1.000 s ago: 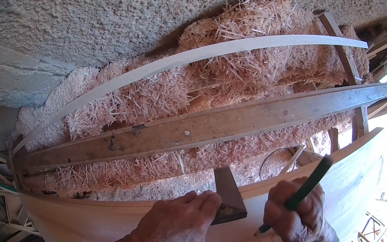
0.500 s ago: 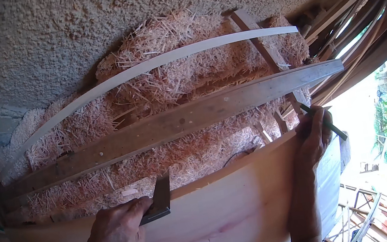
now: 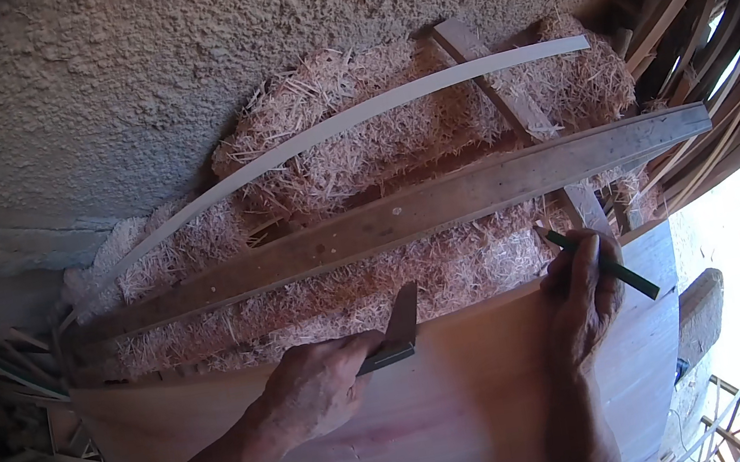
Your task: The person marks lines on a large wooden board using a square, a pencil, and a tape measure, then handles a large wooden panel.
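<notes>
A wide pale wooden board (image 3: 473, 407) lies in front of me. My left hand (image 3: 317, 387) rests on it and grips a dark try square (image 3: 397, 334), whose blade sticks up over the board's far edge. My right hand (image 3: 581, 295) holds a dark green pencil (image 3: 602, 261) at the far edge of the board, to the right of the square, its tip pointing up and left.
Beyond the board lies a heap of wood shavings (image 3: 400, 179) with a long brown plank (image 3: 443, 206), a thin pale curved strip (image 3: 345, 125) and a crossing batten (image 3: 516, 118) on it. A rough plaster wall (image 3: 219, 53) stands behind. Stacked wood strips (image 3: 695, 39) lean at the right.
My view has swung and tilted. My right hand with the pencil went from beside the square out to the right end of the board's edge. The left hand keeps hold of the square.
</notes>
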Available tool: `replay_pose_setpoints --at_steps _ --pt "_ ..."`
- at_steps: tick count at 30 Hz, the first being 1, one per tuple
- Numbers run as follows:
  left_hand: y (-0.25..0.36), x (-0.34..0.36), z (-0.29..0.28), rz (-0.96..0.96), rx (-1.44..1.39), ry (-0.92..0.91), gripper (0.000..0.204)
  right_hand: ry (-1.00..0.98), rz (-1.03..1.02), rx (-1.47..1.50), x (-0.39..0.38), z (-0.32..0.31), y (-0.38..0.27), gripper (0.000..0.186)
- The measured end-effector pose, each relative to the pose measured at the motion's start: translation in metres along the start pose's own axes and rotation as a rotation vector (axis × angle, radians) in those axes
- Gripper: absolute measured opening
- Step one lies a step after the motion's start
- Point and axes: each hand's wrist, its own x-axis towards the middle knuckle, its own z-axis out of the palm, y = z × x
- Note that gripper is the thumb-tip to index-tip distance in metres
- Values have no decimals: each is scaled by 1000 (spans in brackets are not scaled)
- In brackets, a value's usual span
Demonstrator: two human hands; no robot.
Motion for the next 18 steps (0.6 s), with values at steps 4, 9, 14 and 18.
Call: replay_pose_setpoints --at_steps 4,9,14,18 --pt "6 5 -5 77 56 -24 40 33 0 -15 0 5 1 29" --pt "6 21 -8 79 3 -101 51 134 -25 -60 1 15 1 30" --pt "11 26 -10 140 43 -83 60 126 -54 -137 -1 12 -2 34" --pt "13 31 -12 127 -9 -66 62 141 -18 -147 -1 11 -3 37"
